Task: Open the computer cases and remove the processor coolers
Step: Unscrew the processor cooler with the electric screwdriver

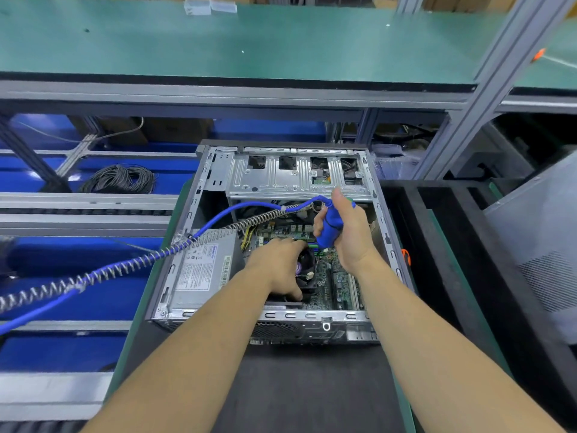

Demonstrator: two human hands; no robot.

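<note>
On the dark mat near the person, a computer case (274,232) is lying on its side with the side panel already off, so the board and its parts are facing up for easy reach. Toward the near middle of the case, the black cooler fan (304,270) is sitting on the green board (335,276), just right of the grey power supply (203,267). The left hand (278,267) is curling its fingers over the fan, probably steadying it while its screws are being worked loose. The right hand (343,232) is gripping a blue power screwdriver (331,225) upright, tip pointing down at the fan's far right corner; whether the bit is touching a screw cannot be told. A blue hose (125,270) wrapped in a spring is trailing off to the left, likely hanging so that the tool's weight is being carried. The cooler is not yet lifted out.
</note>
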